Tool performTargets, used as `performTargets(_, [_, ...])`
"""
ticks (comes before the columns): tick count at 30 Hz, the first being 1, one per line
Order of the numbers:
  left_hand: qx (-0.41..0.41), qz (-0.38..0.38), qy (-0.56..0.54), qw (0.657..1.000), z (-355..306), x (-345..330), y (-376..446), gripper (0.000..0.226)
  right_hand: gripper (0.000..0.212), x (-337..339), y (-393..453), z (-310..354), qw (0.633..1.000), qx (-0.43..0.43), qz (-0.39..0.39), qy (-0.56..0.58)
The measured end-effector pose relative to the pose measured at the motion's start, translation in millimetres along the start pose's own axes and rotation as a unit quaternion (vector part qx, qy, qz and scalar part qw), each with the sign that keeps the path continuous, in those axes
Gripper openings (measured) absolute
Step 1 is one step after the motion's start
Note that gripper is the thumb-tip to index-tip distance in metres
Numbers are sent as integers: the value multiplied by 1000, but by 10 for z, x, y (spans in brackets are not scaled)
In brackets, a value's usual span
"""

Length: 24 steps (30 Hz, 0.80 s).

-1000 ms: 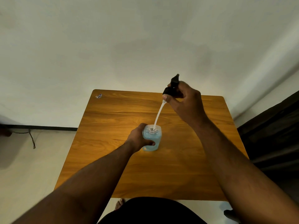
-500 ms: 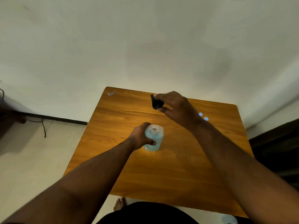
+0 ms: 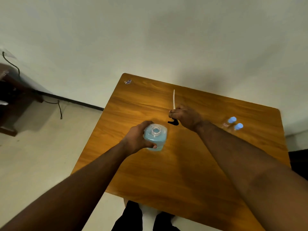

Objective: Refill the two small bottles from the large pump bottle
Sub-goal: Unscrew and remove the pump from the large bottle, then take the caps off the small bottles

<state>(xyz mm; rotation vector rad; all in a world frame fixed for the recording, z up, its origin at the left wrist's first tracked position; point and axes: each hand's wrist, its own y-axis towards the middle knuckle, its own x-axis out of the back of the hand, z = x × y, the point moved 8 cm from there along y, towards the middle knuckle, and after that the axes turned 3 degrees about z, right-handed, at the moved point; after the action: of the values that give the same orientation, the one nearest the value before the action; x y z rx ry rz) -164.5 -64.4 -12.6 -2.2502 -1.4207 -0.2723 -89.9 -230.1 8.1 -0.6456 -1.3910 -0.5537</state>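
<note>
The large bottle holds blue liquid and stands upright on the wooden table with its neck uncapped. My left hand grips its left side. Just to the right, my right hand holds the black pump head low over the table. The pump's white tube points away from me along the tabletop. Two small clear bottles with blue caps stand close together at the right of the table, apart from both hands.
A small sticker lies at the table's far left corner. The wall runs behind the table. A dark piece of furniture with cables stands on the floor at far left. My legs show below the near table edge.
My right hand pulled the pump and its tube out of the large bottle, swung it right and lowered it toward the table. The view shifted, bringing the two small bottles into sight.
</note>
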Motion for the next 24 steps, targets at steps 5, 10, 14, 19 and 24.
performTargets(5, [-10, 4, -46, 999, 129, -38, 11, 77, 35, -486, 235, -74, 998, 3, 59, -36])
performTargets(10, [-17, 0, -58, 998, 202, -61, 64, 80, 32, -847, 361, -81, 993, 17, 102, -51])
performTargets(14, [-11, 11, -57, 998, 290, -87, 95, 83, 29, -1075, 420, -113, 989, 24, 135, -64])
performTargets(19, [-12, 12, -40, 999, 363, -77, 123, 88, 29, -1134, 496, -93, 984, 12, 157, -84])
performTargets(24, [-29, 3, -68, 997, 379, -120, 124, 89, 36, -949, 302, -132, 988, -40, 124, -84])
